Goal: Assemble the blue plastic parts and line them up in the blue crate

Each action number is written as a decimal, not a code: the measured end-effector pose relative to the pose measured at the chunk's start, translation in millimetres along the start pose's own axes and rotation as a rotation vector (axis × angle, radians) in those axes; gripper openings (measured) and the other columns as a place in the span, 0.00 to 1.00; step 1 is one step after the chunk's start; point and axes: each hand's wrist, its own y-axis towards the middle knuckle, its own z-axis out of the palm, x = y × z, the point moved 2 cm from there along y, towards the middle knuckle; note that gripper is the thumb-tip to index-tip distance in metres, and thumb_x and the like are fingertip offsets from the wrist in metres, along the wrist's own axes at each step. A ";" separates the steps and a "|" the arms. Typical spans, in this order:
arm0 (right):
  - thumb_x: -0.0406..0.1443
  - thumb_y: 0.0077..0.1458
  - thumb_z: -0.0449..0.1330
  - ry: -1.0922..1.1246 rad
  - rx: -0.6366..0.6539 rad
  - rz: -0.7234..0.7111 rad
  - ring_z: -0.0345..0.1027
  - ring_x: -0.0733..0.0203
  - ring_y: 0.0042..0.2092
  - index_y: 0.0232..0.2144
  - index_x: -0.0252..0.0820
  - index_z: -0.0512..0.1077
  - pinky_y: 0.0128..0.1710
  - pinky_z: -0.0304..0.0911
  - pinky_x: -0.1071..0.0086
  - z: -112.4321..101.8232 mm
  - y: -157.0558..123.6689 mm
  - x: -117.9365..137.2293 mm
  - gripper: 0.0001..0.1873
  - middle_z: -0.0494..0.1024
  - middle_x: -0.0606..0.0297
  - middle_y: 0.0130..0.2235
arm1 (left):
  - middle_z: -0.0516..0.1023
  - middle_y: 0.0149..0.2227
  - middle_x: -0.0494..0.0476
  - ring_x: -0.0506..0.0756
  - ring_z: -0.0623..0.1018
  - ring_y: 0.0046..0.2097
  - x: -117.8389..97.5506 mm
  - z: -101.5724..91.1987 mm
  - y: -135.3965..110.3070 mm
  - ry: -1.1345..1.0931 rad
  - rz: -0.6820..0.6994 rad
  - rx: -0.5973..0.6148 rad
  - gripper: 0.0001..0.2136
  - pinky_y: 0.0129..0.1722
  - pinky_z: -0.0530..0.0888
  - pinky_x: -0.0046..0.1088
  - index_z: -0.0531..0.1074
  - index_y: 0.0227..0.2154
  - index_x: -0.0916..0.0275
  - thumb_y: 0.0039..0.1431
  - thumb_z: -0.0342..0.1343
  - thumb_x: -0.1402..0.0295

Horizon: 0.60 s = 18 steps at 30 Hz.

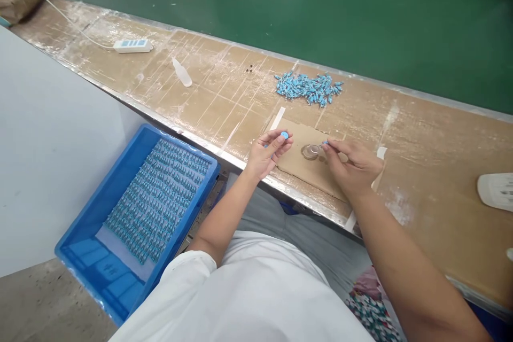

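Two bare hands meet over a cardboard sheet [300,171] near the front edge of the surface [433,133], seen from the head camera. The left hand [266,154] has its grip pressed together on a small blue part [284,135], which is held at the fingertips and raised just off the cardboard. The right hand [355,166] pinches a tinier blue piece [325,143] between thumb and forefinger. That tip touches or sits just beside a small clear round dish [311,151] resting on the cardboard.

The dish lies between the two grips and is closer to the right one, while the left hand's blue part sits to its left. The part is too small to show its long axis.

A loose pile of blue parts [308,88] lies farther back on the surface, well apart from both hands. A blue tray [100,272] by the person's left knee holds neat rows of blue parts [156,197].
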 end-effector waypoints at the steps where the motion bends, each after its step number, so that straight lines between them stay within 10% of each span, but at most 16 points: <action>1: 0.35 0.57 0.69 0.002 -0.003 0.002 0.78 0.56 0.34 0.40 0.48 0.81 0.35 0.74 0.62 0.0 -1.3 -0.9 0.07 0.83 0.65 0.36 | 0.83 0.42 0.59 0.50 0.83 0.43 0.4 0.3 -0.1 0.005 0.012 0.011 0.10 0.53 0.76 0.24 0.80 0.41 0.67 0.56 0.65 0.77; 10: 0.45 0.59 0.66 -0.069 0.046 0.089 0.76 0.55 0.30 0.35 0.47 0.79 0.33 0.74 0.59 3.8 -2.1 -3.4 0.09 0.82 0.63 0.32 | 0.83 0.44 0.60 0.51 0.83 0.44 1.5 -3.6 3.6 -0.047 -0.012 -0.019 0.11 0.51 0.77 0.23 0.80 0.45 0.67 0.58 0.64 0.76; 18: 0.34 0.58 0.67 0.004 0.065 -0.074 0.77 0.57 0.31 0.38 0.46 0.79 0.33 0.73 0.62 4.0 1.7 1.2 0.04 0.82 0.64 0.35 | 0.83 0.45 0.60 0.53 0.83 0.48 1.0 -2.3 2.4 -0.056 -0.026 -0.028 0.12 0.55 0.76 0.25 0.80 0.46 0.66 0.58 0.64 0.77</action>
